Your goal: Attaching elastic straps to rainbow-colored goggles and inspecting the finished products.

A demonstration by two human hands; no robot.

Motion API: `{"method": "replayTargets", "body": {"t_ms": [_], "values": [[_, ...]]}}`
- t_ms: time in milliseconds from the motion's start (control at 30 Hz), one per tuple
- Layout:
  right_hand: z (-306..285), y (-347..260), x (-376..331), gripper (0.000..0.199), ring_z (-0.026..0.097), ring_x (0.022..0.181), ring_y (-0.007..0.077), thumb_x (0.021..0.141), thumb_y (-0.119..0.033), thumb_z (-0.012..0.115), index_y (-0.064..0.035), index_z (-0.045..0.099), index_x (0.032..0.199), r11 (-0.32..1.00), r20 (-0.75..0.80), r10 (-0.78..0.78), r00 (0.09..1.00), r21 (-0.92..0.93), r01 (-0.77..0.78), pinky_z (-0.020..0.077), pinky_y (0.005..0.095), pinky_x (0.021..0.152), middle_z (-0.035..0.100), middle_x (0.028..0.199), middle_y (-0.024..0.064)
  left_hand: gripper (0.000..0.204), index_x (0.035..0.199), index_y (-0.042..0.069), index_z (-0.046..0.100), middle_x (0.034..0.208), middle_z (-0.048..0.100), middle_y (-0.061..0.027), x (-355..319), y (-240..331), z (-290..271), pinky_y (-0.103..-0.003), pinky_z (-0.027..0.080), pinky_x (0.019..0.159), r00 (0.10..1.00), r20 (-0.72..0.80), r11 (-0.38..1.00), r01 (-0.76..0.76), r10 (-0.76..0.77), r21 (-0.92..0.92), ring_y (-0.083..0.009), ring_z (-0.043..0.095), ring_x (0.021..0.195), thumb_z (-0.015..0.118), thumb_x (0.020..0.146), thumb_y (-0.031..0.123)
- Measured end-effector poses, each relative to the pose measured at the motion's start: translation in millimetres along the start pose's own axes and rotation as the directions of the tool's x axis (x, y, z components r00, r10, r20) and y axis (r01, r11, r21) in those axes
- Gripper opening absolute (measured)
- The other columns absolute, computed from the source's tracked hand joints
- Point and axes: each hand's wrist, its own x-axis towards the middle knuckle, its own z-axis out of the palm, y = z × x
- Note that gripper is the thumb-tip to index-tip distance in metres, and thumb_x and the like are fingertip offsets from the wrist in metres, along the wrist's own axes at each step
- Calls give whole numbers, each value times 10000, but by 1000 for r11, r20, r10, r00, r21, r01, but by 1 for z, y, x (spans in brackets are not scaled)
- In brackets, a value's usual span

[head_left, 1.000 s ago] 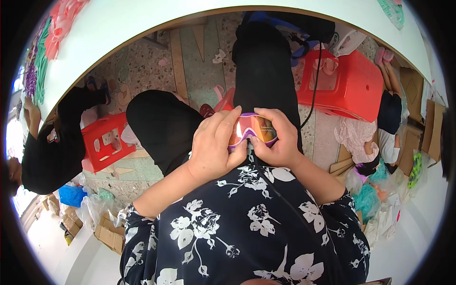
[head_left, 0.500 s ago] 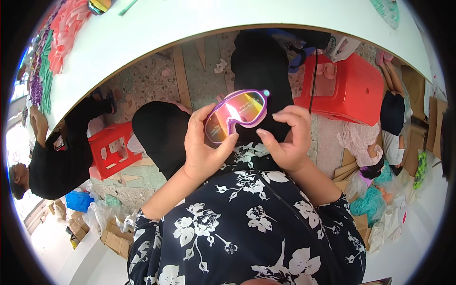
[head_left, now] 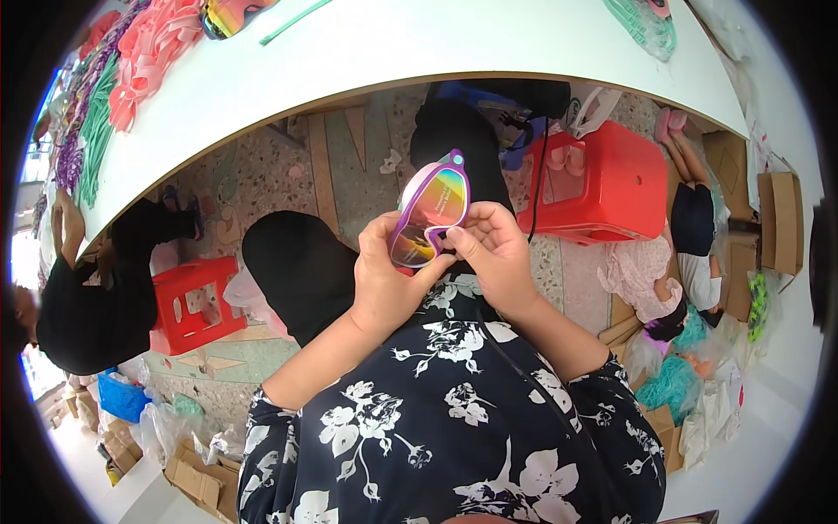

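One pair of purple-framed goggles tilts beyond the floral shirt, its near left end gripped by the left hand. The right hand, fingers curled, has its thumb at the nose notch; whether it grips, I cannot tell. Farther right stands a red stool.

This looks like a small goggle workshop: coral straps and green straps heaped on a white surface, purple-framed goggles held near it, a co-worker in black at its edge, 2 red plastic stools, cardboard boxes and plastic bags.
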Motion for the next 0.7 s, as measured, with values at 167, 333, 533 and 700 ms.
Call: {"method": "replayTargets", "body": {"t_ms": [167, 333, 533, 700], "values": [[3, 3, -6, 210, 677, 1004, 162, 972, -33, 630, 9, 507, 1137, 1000, -3, -8, 1000, 17, 8, 574, 283, 854, 668, 1089, 119, 793, 1261, -12, 386, 1137, 577, -134, -6, 2, -3, -297, 563, 821, 998, -47, 999, -33, 34, 6, -172, 653, 975, 925, 703, 150], [3, 9, -9, 187, 665, 981, 134, 966, -36, 642, -25, 522, 1109, 998, 24, 1, 1000, 59, -2, 560, 268, 836, 666, 1068, 86, 808, 1288, -3, 415, 1154, 602, -170, -9, 1, -6, -352, 569, 812, 977, -135, 986, -157, 163, 57, -274, 687, 959, 925, 686, 170], [8, 9, -9, 173, 654, 957, 108, 958, -17, 635, -29, 528, 1094, 994, -4, -51, 999, 95, 51, 534, 245, 841, 672, 1026, 69, 1042, 1500, -8, 250, 1222, 605, -165, -4, 17, -22, -313, 557, 854, 994, 106, 1000, -22, 21, 10, -218, 667, 1001, 905, 699, 114], [-4, 10, -4, 164, 648, 898, 79, 945, 23, 608, -28, 532, 1081, 985, 0, -115, 993, -127, 114, 510, 210, 794, 666, 989, 57, 639, 1339, -8, 366, 1191, 613, -200, -6, 17, -12, -307, 529, 921, 970, 161, 691, 244, -183, -681, -209, 628, 1146, 783, 867, 98]]}}
